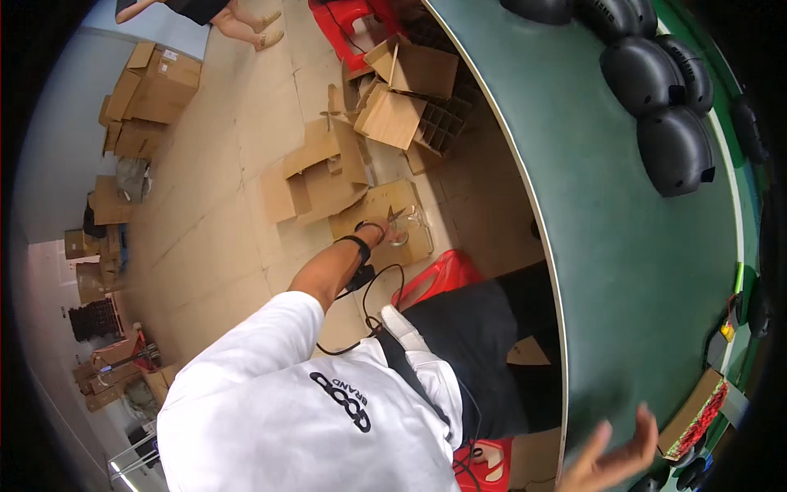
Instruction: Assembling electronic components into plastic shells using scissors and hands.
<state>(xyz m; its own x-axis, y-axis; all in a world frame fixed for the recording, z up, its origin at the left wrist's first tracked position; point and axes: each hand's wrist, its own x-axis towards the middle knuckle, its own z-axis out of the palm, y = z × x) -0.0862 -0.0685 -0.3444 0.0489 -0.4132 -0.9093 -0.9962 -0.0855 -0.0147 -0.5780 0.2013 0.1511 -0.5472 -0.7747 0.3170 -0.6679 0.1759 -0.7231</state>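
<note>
The pale floor (229,189) takes the bulky stuff, presumably because it would crowd anything higher. Beside me, the green table (623,246) curves round my right side; I'd say it is left to the smaller pieces. On the floor, an opened carton (336,148) lies with its flaps spread, which leaves its inside easy to get at. Past it, toward the table's edge, another carton (395,119) leans over gridded dividers, as if pushed aside to free some room. Below these, close to my legs, sits a red plastic stool (443,275).

A tan board (385,197) lies low in front of my left side, probably handy as a flat rest. The black domed shells (643,78) cluster at the table's far end (nested together, likely to save space), and a small box with red contents (697,414) stands by the rim.

My right grip (615,455) is wide, fingers spread over the table's near edge with nothing in it, blurred. My left grip (377,232) is stretched down to the scissors (395,215) above the tan board, fingers at the handles, blades pointing away from me, which seems the safe way round. Whether those fingers are closed I cannot tell.
</note>
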